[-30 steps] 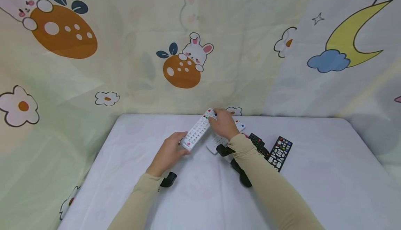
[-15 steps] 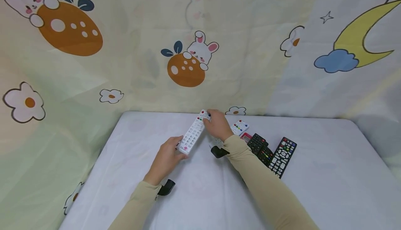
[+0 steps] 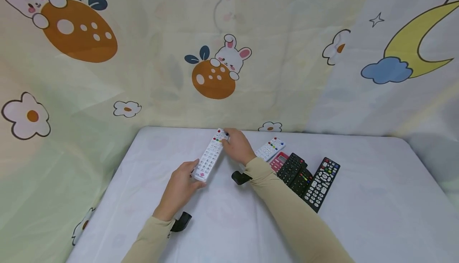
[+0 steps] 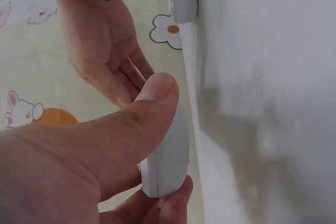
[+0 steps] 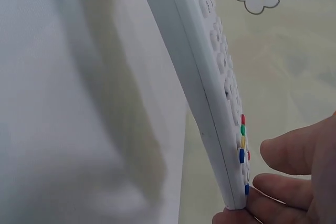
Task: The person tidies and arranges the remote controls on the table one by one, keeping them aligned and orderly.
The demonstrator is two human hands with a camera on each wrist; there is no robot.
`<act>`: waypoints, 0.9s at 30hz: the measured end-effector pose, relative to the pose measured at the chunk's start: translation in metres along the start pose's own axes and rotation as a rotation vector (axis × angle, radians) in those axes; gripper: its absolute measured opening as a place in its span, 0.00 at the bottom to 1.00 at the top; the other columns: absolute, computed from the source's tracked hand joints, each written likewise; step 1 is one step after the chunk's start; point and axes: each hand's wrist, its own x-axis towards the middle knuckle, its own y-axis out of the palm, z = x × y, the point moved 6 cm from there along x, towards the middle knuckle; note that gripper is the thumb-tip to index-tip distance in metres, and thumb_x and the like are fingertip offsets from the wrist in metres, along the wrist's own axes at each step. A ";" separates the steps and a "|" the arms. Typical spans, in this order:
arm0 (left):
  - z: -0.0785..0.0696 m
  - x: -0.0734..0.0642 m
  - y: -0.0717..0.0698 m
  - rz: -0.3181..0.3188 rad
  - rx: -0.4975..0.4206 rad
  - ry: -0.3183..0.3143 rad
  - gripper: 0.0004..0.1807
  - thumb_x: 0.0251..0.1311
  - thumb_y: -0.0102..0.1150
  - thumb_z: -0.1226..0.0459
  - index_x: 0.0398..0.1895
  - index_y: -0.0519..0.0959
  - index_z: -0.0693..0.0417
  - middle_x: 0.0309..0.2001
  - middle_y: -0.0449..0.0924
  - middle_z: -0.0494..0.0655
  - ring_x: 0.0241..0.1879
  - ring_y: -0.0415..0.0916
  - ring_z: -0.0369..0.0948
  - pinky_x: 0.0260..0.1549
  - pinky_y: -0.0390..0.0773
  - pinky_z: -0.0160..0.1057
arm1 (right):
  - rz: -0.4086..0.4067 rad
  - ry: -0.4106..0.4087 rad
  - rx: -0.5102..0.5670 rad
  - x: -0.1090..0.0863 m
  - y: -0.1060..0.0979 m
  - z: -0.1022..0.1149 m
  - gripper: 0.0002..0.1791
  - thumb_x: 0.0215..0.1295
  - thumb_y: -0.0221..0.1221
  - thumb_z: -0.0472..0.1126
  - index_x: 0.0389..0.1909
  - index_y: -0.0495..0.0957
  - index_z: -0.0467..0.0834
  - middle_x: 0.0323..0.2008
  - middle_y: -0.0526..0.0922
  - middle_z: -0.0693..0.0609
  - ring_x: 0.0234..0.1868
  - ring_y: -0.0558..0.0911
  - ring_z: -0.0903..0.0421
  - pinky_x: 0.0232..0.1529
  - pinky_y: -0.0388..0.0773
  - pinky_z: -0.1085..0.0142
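A white remote control (image 3: 210, 155) with small coloured buttons is held at a slant, close over the table. At its near end my left hand (image 3: 178, 189) grips it; in the left wrist view the thumb (image 4: 157, 87) presses one side and fingertips lie along the other. My right hand (image 3: 237, 147) holds the far end. The right wrist view shows fingers at the tip of the remote control (image 5: 205, 98), with the right thumb (image 5: 289, 150) beside its button face. Both hands are clear of the other remotes.
Right of my right hand lies a slanted row: a white remote (image 3: 270, 148), a red calculator-like device (image 3: 277, 161), two black remotes and a longer black remote (image 3: 322, 183). My right sleeve (image 3: 287, 203) passes beside them. A patterned cloth backdrop (image 3: 161, 75) rises behind the white table (image 3: 376, 175).
Both hands have carried the white remote control to the left and slightly nearer. The row of other remotes shows more from behind the right arm. The head view has shifted slightly.
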 end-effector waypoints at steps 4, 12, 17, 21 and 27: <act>0.003 -0.003 -0.004 -0.006 0.011 -0.010 0.44 0.43 0.81 0.67 0.67 0.72 0.68 0.58 0.78 0.58 0.43 0.78 0.46 0.42 0.79 0.44 | 0.012 -0.029 -0.008 0.003 0.008 0.005 0.26 0.72 0.54 0.38 0.68 0.70 0.32 0.66 0.74 0.39 0.68 0.71 0.45 0.68 0.65 0.55; 0.006 -0.011 -0.003 -0.028 0.025 -0.043 0.43 0.42 0.82 0.68 0.64 0.73 0.71 0.53 0.79 0.59 0.39 0.77 0.44 0.40 0.78 0.44 | 0.018 -0.109 0.051 0.006 0.020 0.012 0.24 0.71 0.52 0.35 0.65 0.71 0.31 0.64 0.75 0.37 0.68 0.71 0.44 0.69 0.64 0.55; 0.006 -0.014 -0.004 -0.047 0.043 -0.043 0.42 0.42 0.81 0.68 0.63 0.73 0.72 0.53 0.79 0.61 0.39 0.76 0.45 0.40 0.78 0.45 | 0.018 -0.117 0.089 0.007 0.029 0.011 0.23 0.71 0.53 0.35 0.64 0.72 0.31 0.62 0.76 0.37 0.66 0.73 0.43 0.68 0.65 0.54; 0.008 -0.015 -0.003 -0.047 0.040 -0.066 0.42 0.43 0.81 0.67 0.63 0.73 0.73 0.51 0.79 0.61 0.39 0.77 0.45 0.40 0.78 0.46 | 0.036 -0.111 0.092 0.010 0.038 0.012 0.23 0.71 0.53 0.36 0.64 0.73 0.32 0.62 0.76 0.38 0.66 0.73 0.43 0.68 0.65 0.54; 0.013 -0.018 0.000 -0.038 0.022 -0.107 0.43 0.43 0.81 0.66 0.64 0.73 0.72 0.49 0.79 0.59 0.41 0.78 0.45 0.41 0.78 0.47 | 0.105 -0.060 0.086 0.013 0.049 0.017 0.24 0.73 0.53 0.37 0.67 0.71 0.34 0.66 0.74 0.40 0.70 0.69 0.46 0.70 0.62 0.56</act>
